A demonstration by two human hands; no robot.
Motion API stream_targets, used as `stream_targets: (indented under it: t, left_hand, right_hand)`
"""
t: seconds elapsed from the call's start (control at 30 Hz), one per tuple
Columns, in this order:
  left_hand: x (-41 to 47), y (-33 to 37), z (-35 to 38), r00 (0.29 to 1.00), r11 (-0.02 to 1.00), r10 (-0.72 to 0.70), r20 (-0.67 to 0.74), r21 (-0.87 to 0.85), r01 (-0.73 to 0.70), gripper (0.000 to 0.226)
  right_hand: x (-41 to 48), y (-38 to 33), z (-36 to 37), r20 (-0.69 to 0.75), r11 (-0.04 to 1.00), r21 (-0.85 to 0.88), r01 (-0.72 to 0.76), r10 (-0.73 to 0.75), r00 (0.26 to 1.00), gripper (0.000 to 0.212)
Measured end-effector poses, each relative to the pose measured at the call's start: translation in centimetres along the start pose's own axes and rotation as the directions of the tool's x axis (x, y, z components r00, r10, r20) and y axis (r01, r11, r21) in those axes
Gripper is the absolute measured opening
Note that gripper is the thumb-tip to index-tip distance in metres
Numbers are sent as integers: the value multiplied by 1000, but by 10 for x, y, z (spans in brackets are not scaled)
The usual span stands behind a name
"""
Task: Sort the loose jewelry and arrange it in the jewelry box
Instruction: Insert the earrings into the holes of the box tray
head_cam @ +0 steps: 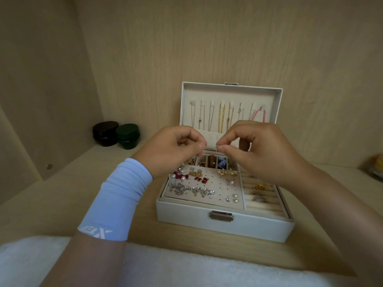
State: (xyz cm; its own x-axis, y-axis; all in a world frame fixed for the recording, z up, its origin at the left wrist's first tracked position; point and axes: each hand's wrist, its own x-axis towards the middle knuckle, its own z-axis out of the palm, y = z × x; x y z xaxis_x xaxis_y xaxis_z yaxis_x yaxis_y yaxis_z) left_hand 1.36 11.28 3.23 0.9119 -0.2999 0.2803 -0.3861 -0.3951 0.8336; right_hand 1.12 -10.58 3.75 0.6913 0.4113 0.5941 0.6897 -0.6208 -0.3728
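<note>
A white jewelry box [226,226] stands open on a wooden shelf, its lid upright with several chains [221,118] hanging inside. The perforated earring panel [215,189] holds many studs and pearl pieces. Ring rolls [262,195] lie at its right, and small compartments [211,161] run along the back. Above the box, my left hand [176,149] and my right hand [259,150] meet fingertip to fingertip. Between them they pinch a tiny silver earring [217,148]. Its thin post hangs down between my thumbs. My fingers hide most of it.
Two small round lidded boxes, one dark brown [105,133] and one dark green [127,136], sit at the back left of the shelf. White fluffy fabric [165,268] covers the near edge. A blurred yellowish object [376,166] lies at the far right. Wooden walls enclose the shelf.
</note>
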Motion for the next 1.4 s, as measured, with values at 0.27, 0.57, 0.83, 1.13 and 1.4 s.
stream_targets:
  t: [0.27,0.57,0.83,1.13,1.4]
  left_hand:
    - [0,-7,16,999,973,-8,38,230,-1,10]
    - [-1,1,16,984,970,-159,80,-175,171,17]
    - [-2,-8,11,999,961,-52,-14,273,53,12]
    - [-1,-12,11,988,870,-65,142,493,-14,10]
    - [-1,-14,12,986,873,-52,156,487,-31,10]
  right_hand:
    - [-6,-2,14,176,990,-44,-135,141,974,5]
    - [-6,-2,17,10,975,123,-186,186,983,4]
    - [-8,8,7,113,988,-146,-49,65,991,7]
    - [-13,3,25,237,933,-346,96,-12,971,3]
    - [-13,2,26,234,938,-339,78,3,972,6]
